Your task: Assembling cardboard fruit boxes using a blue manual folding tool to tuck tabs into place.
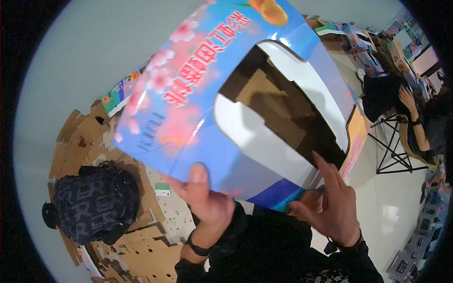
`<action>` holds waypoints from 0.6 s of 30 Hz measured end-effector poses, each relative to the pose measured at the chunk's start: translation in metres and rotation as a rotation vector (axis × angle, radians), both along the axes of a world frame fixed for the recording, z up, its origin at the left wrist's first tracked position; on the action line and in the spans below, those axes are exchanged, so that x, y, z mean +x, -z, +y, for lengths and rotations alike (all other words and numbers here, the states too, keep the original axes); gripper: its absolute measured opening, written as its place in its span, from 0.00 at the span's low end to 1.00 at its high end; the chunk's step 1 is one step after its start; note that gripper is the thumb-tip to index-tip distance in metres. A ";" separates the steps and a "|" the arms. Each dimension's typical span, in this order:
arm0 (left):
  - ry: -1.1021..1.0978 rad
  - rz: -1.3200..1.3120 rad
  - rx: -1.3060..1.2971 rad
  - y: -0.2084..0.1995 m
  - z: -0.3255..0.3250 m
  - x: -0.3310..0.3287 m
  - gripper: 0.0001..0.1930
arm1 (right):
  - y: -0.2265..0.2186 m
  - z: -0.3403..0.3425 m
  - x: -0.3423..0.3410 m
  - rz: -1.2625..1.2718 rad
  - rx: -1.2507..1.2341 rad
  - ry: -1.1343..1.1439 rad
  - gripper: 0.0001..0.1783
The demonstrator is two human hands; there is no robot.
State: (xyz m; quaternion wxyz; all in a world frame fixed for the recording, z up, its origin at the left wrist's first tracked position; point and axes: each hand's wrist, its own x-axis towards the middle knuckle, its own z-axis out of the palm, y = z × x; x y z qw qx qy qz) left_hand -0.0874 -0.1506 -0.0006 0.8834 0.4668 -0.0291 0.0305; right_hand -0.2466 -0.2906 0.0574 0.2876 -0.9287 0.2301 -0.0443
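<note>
A large printed cardboard box [188, 127], blue with pink blossoms and an orange fruit picture, is held up tilted in front of me. A wide cut-out in its top shows the brown inside, with white flaps [238, 120] along its rim. My left hand [205, 200] grips the lower left edge, thumb on the printed face and fingers partly hidden beneath. At the near right corner, my right hand [332, 205] holds the edge, its index finger reaching over to the cut-out and its thumb lower down. The box's underside is hidden.
On the left, a dark patterned backpack [96, 203] lies on flattened brown cardboard [141, 250]. A small green-and-white box [162, 189] is beside it. To the right, a person in dark clothes [382, 96] sits near a folding chair [394, 146]. More printed boxes [358, 37] stand at the far right.
</note>
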 end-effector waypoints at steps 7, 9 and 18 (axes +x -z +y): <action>0.623 -0.005 0.153 0.049 -0.047 -0.015 0.45 | 0.061 -0.080 -0.049 0.035 0.150 0.462 0.25; 0.676 -0.212 0.530 0.062 -0.039 -0.008 0.38 | 0.092 -0.106 -0.062 -0.052 0.150 0.526 0.22; 0.518 -0.308 0.733 0.056 0.043 0.029 0.11 | 0.219 -0.259 -0.095 0.067 -0.289 0.925 0.33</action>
